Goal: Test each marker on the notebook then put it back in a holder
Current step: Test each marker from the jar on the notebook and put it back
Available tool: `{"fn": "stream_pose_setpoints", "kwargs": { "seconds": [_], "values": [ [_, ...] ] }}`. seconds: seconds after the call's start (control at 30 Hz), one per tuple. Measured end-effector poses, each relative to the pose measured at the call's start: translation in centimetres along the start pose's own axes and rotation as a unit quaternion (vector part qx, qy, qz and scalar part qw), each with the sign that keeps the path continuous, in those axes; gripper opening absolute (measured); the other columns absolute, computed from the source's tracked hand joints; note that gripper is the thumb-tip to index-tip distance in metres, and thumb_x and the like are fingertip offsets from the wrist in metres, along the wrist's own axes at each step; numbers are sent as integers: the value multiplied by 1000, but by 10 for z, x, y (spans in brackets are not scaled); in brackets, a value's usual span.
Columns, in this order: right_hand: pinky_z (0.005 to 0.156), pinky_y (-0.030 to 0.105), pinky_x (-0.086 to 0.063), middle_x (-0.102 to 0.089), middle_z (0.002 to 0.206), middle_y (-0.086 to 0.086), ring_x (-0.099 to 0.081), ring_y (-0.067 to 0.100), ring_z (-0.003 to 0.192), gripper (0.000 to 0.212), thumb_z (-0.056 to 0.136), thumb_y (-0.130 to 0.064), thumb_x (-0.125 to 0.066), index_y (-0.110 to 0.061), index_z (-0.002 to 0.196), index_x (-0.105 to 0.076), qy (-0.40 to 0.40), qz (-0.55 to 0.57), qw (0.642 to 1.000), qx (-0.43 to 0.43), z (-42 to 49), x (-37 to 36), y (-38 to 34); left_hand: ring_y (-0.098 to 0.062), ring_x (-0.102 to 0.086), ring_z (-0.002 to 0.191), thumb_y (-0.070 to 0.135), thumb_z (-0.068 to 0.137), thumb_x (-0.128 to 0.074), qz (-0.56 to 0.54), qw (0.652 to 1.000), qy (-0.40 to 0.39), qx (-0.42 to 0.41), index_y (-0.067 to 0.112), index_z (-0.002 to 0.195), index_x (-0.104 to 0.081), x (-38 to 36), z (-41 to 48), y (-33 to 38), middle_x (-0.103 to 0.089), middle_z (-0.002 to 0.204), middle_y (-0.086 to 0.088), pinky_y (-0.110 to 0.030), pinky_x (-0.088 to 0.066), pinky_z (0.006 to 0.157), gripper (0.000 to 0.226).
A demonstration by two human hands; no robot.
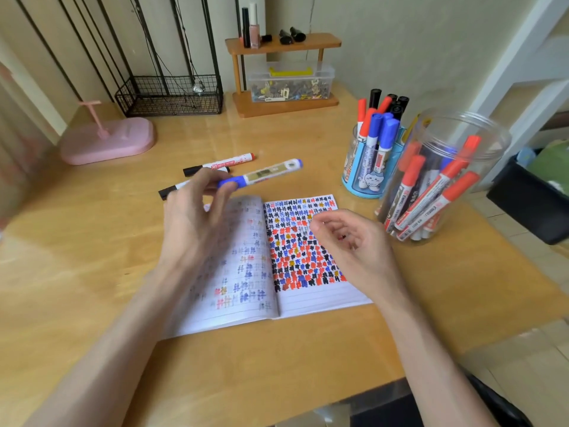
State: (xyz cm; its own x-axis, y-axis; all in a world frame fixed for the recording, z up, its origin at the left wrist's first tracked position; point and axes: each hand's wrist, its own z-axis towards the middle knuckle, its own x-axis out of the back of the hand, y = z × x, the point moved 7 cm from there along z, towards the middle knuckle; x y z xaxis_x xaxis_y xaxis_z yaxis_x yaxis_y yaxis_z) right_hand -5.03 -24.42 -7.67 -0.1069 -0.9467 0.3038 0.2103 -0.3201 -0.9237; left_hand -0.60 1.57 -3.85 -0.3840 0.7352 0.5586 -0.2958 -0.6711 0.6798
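An open notebook [308, 300] lies on the wooden desk, its right page crowded with red, blue and black test marks. My left hand [191, 223] pinches a blue-capped marker [264, 174] at the cap end and holds it level above the notebook's top edge. My right hand [354, 245] hovers over the right page with fingers loosely curled and nothing in them. A blue cartoon holder [363, 177] and a clear plastic jar [480, 131] stand to the right, each with several markers. Two more markers [221, 164] [167, 192] lie on the desk behind my left hand.
A pink stand [107, 143] sits at the back left, with a black wire basket [172, 95] behind it. A wooden shelf [283, 44] holds bottles above a clear box of small parts [291, 84]. The desk's right edge drops beside the jar.
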Motion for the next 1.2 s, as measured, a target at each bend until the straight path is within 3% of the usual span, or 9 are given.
{"fn": "stream_pose_setpoints", "kwargs": {
  "seconds": [0.1,0.17,0.3,0.4,0.6,0.8,0.93,1.1,1.2],
  "values": [
    [75,41,-58,-77,85,-1,-71,18,81,28,92,-45,-73,-21,105,-80,7,31,999,6,0,5,-12,-4,-66,81,25,102,-66,-108,989,-93,-24,23,103,-71,-19,-25,39,-75,91,16,-28,-51,72,5],
    [63,26,-52,-72,74,-2,-64,13,66,32,93,-42,-69,-11,94,-77,2,116,993,-16,-3,3,-18,-13,-65,78,27,102,-66,-140,975,-166,-47,24,109,-71,-36,-45,58,-73,90,12,-35,-52,74,9],
    [54,20,-42,-60,62,6,-52,15,56,38,99,-36,-64,-5,79,-71,19,158,986,-46,-13,1,-20,3,-56,73,37,106,-56,-92,958,-233,-136,19,115,-68,-54,-67,74,-60,84,21,-14,-38,66,23],
    [57,24,-45,-63,63,6,-55,16,58,34,98,-36,-65,-9,80,-72,21,147,988,-48,-19,4,-17,-6,-49,65,38,110,-46,-55,948,-263,-168,19,103,-63,-57,-71,80,-49,72,15,-17,-34,61,26],
    [60,21,-48,-67,66,3,-60,13,61,25,98,-30,-63,-9,89,-73,0,157,987,-22,-26,8,-20,-18,-41,59,34,111,-44,-149,915,-360,-107,17,88,-58,-60,-73,77,-48,67,-4,-27,-33,56,32],
    [61,19,-48,-67,68,0,-63,8,64,22,100,-27,-62,-9,89,-70,-34,161,986,1,-28,8,-23,-6,-42,63,25,110,-44,-254,864,-433,-41,23,91,-66,-66,-76,76,-51,71,15,-17,-37,63,29],
    [60,18,-47,-66,68,-3,-62,8,63,24,100,-26,-64,-6,89,-69,-27,167,986,-7,-30,7,-23,-7,-40,64,29,110,-45,-292,831,-474,10,17,94,-69,-69,-79,71,-49,71,15,-17,-36,64,32],
    [53,20,-42,-56,60,9,-50,13,53,25,94,-34,-69,-10,86,-72,32,167,984,-48,-28,3,-19,-11,-41,57,34,108,-55,-136,925,-345,-90,19,94,-68,-68,-70,70,-52,65,5,-22,-34,56,24],
    [52,23,-40,-56,56,6,-49,16,51,37,97,-33,-71,-8,70,-65,47,138,987,-66,-28,3,-12,-18,-49,60,35,108,-53,-66,936,-310,-154,19,92,-63,-65,-75,75,-53,65,6,-19,-34,58,25]
  ]
}}
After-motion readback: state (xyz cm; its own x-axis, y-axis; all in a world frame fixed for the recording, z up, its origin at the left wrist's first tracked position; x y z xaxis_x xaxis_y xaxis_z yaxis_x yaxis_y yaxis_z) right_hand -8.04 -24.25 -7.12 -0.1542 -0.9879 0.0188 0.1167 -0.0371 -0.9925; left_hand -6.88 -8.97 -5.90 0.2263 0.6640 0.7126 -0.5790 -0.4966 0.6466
